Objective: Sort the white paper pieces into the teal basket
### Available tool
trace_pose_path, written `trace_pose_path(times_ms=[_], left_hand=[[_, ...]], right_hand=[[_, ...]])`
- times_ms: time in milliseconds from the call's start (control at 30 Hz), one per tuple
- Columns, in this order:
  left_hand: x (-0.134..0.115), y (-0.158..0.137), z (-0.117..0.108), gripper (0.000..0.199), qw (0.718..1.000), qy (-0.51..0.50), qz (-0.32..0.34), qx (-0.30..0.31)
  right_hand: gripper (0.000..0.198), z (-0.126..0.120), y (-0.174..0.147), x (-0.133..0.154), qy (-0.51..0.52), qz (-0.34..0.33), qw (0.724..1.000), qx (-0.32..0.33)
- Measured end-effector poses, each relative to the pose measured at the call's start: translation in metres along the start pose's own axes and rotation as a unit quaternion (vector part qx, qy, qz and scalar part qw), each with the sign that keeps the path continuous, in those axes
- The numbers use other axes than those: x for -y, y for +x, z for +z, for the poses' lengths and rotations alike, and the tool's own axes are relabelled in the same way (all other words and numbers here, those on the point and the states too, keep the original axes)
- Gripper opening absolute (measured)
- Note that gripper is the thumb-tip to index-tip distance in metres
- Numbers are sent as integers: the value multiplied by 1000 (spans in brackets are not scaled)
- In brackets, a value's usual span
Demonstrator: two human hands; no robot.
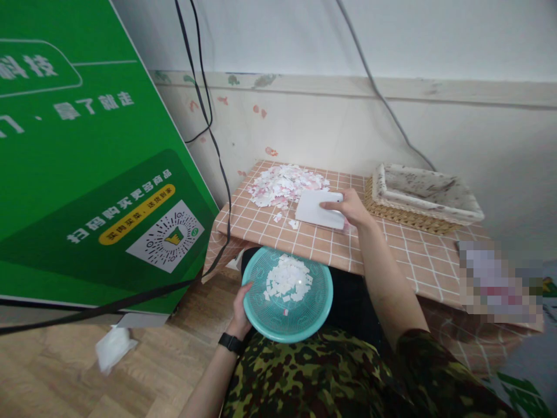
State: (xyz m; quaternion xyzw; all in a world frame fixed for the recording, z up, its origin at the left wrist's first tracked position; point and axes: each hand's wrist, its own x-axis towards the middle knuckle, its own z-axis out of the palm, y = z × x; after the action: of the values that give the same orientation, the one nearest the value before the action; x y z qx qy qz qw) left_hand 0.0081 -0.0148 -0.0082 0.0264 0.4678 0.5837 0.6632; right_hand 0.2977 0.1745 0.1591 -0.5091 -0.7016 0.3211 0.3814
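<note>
My left hand (pixel 241 307), with a black band on its wrist, grips the left rim of a round teal plastic colander (pixel 321 316) over my lap. White paper scraps (pixel 289 278) lie heaped inside it. Over on the table, my right hand (pixel 350 206) is closed on the right end of a flat white rectangular panel (pixel 315 208), thumb on top. The panel's exact kind I cannot make out. Just behind and left of it is a pile of white and pinkish paper scraps (pixel 281 183), with a few loose pieces near its left edge.
A checked brown cloth covers the table (pixel 278 229) against the wall. A cloth-lined wicker basket (pixel 404 217) stands right of my right hand. To the left rises a large green printed panel (pixel 87 145), with a dark strap (pixel 226 191) hanging before it. A white bag (pixel 114 348) lies on the floor.
</note>
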Motion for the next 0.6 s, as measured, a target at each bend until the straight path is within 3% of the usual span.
trace_pose_path(times_ms=[133,333,600], left_hand=[[-2,-4,4,16,1000,1,4,-2],[-2,-6,4,17,1000,11,-1,1],[-1,-2,0,19,1000,8,9,9]], right_hand=[[29,3,-1,3,-13,-2,999,46],[31,-5,-3,2,-16,9,1000,9],[34,6,-2,2,1,-3,998,58]])
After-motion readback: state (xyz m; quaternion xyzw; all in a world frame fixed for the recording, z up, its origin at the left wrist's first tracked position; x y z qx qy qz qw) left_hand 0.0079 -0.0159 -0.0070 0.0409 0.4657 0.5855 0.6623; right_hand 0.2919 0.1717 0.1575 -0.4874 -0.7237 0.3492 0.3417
